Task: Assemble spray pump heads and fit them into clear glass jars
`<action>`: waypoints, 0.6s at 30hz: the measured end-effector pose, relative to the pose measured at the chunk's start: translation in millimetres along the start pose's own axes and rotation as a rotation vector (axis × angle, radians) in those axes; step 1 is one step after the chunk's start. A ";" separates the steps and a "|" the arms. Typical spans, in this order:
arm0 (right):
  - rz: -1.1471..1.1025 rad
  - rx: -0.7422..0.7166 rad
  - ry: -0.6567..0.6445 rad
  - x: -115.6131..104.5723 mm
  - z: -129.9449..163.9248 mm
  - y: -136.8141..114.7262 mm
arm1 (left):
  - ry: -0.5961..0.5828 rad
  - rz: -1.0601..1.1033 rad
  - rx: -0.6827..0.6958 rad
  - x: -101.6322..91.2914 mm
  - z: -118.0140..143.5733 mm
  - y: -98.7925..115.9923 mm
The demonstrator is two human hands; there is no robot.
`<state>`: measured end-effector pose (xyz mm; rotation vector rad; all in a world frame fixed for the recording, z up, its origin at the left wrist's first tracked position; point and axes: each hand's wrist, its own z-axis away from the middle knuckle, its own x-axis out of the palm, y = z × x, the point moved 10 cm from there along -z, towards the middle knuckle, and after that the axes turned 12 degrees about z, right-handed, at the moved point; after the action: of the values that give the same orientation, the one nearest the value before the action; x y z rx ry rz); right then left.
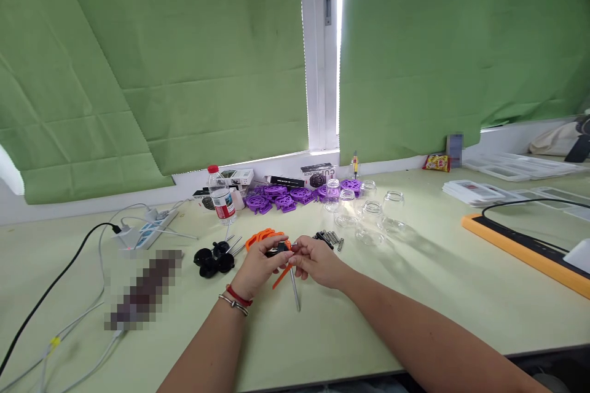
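Your left hand (pixel 258 267) and right hand (pixel 318 261) meet above the counter (pixel 415 295), both gripping one small black part (pixel 278 250), mostly hidden by fingers. One metal rod (pixel 295 290) slants from it toward you. Four black knobs (pixel 212 260) lie just left; five clear jars (pixel 369 212) stand behind.

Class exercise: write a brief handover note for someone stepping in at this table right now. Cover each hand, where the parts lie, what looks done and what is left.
Left hand: grips a small black part.
Right hand: pinches the same part; a metal rod and an orange piece hang below.
Nearby: black knobs, orange parts, springs, purple discs, glass jars.
Done: no finished unit is visible.
Left: the loose piles look untouched.
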<state>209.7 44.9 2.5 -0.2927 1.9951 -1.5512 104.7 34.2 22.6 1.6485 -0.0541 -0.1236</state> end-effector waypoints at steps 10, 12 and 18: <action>0.248 0.034 0.103 -14.4 1.6 -3.9 | 0.072 0.064 -0.189 -22.1 -4.3 -23.6; 0.311 0.026 0.177 -23.7 3.1 -6.8 | 0.174 0.105 -0.214 -37.5 -5.7 -28.1; 0.660 -0.126 0.342 -29.4 5.7 -24.3 | 0.328 0.172 -0.211 -56.4 -4.4 -25.7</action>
<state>232.1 48.1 33.6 0.5719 2.1382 -1.0974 48.2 46.9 0.1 1.4284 0.0649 0.2646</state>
